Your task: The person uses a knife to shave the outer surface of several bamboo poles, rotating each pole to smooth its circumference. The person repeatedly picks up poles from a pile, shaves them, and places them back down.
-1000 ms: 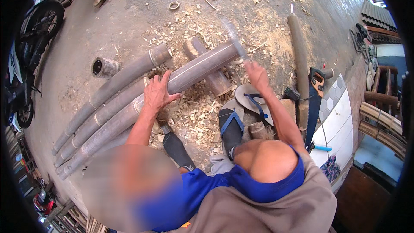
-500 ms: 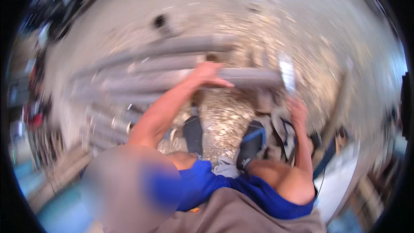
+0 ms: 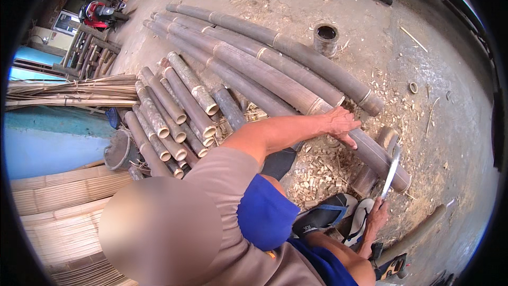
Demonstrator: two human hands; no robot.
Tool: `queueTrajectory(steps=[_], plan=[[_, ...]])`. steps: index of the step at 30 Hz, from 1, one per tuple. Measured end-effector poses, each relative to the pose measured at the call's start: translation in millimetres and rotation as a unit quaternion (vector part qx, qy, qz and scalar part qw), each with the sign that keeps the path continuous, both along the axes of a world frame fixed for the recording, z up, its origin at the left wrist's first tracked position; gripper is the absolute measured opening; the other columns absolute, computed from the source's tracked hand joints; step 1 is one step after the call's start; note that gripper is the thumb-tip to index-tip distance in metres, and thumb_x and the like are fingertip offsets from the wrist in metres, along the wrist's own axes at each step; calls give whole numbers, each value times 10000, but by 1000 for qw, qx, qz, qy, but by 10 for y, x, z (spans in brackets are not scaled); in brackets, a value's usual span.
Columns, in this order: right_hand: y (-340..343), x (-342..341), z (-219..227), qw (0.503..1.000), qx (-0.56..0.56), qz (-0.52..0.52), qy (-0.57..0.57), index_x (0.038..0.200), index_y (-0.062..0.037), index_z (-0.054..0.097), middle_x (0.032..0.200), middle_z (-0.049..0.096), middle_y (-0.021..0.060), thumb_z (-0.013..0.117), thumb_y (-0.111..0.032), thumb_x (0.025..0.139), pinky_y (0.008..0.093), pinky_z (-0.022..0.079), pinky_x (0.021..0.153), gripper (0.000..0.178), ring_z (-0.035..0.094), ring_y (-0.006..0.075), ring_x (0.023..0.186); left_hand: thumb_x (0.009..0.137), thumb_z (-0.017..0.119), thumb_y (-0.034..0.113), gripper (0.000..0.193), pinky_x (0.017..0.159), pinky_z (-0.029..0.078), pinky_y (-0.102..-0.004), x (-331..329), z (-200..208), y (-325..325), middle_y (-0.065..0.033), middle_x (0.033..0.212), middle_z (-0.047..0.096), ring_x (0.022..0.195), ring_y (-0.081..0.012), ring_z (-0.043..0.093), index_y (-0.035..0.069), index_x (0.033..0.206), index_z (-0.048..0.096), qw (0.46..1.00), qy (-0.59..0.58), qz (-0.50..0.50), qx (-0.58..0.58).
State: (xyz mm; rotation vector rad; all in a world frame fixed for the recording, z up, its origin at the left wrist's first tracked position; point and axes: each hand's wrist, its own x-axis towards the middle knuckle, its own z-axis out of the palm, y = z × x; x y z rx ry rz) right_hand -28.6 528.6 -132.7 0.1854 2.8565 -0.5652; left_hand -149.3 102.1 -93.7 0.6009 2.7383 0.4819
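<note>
this place is looking like a bamboo workshop: long bamboo poles (image 3: 254, 67) are lying across a concrete floor (image 3: 455, 106), pale bamboo chips (image 3: 320, 180) are littering it, cut bamboo tubes (image 3: 188, 100) are sitting in a stack, split-bamboo strips (image 3: 74, 91) are lying in a bundle beside them, and a long-bladed knife (image 3: 391, 171) and a handsaw (image 3: 392, 267) are showing toward the lower right.

Even, fairly bright light fills the view, with a pale bluish sheen on the floor (image 3: 457, 119) at right and a white glint along the blade (image 3: 391, 171); shadows are soft, the fisheye bends straight lines near the black rim, and a round patch (image 3: 161, 230) at lower left is blurred
</note>
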Motion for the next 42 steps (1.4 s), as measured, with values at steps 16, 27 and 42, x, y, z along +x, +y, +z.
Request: queueTrajectory(steps=[16,27,42], plan=[[-6,-75,-71,995,13,10,98,946,87,636,946,731,317,425,-568,1106,572,495,734,706,640,484,783,606,789,852,973,846,558,-546,45,-83,-102,-244,1038,702,1001,-440,715,68,1167,659,1000,-24,-8,18],[479,-241,-298,962,-168,-214,23,955,67,653,744,645,255,440,-575,1098,562,475,713,691,644,457,756,647,838,741,919,868,552,-542,-46,34,-41,-223,1058,717,1024,-424,711,98,1283,674,996,-86,-6,-13],[-11,-112,35,996,-1,-73,52,1204,27,700,960,708,342,459,-478,1105,595,525,811,568,690,541,923,620,855,722,888,849,545,-518,-120,-12,-61,-217,1018,712,1016,-427,700,118,1234,640,999,-35,-32,16]])
